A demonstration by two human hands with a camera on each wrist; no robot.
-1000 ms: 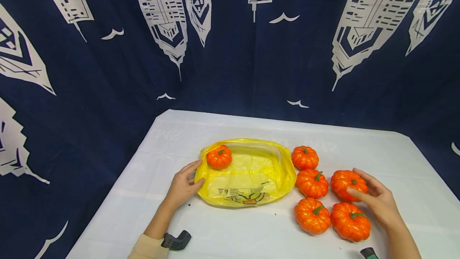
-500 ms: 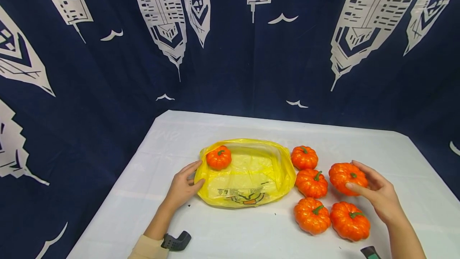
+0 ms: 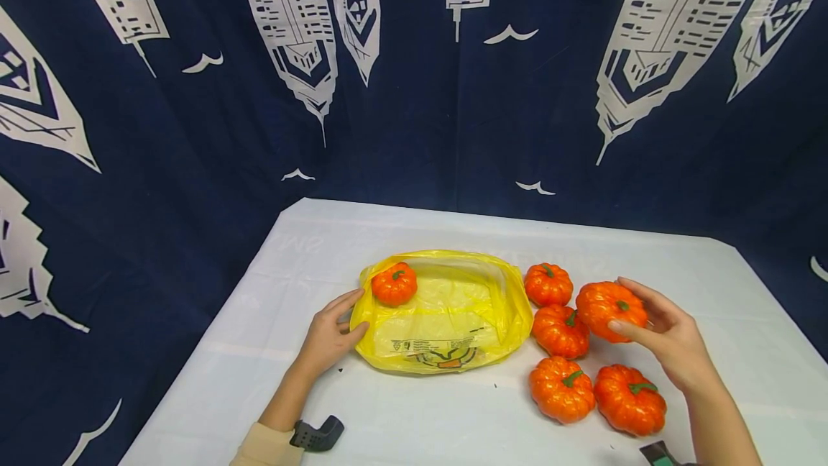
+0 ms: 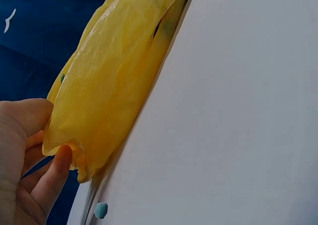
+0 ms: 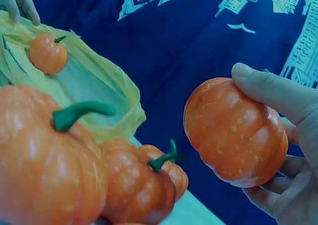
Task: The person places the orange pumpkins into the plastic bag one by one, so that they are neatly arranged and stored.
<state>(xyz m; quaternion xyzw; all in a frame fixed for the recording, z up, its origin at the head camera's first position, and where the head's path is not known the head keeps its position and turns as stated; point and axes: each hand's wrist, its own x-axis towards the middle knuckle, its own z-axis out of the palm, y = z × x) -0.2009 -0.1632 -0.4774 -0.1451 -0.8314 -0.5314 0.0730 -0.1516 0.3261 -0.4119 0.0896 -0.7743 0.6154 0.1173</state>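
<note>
My left hand [image 3: 331,335] pinches the left edge of a yellow plastic bag [image 3: 517,290], whose mouth lies spread wide. Inside the bag, at its left end, sits an orange toy pumpkin [image 3: 394,284] with a green stem. To the right, my right hand [image 3: 673,342] grips another toy pumpkin [image 3: 606,310] between thumb and fingers. The right wrist view shows this pumpkin [image 5: 236,130] raised and tipped on its side, its stem mostly hidden. In the left wrist view, the thumb and fingers close on the gathered bag edge [image 4: 74,158].
Several more pumpkins stand right of the bag, including a back one [image 3: 548,285], one beneath the held pumpkin [image 3: 559,331], and front ones [image 3: 561,389]. A white cloth [image 3: 414,423] covers the table. A navy curtain [image 3: 414,135] with white buildings hangs behind.
My right hand has lifted its pumpkin from the group and carried it up and left, towards the bag. The left hand and the bag have stayed in place.
</note>
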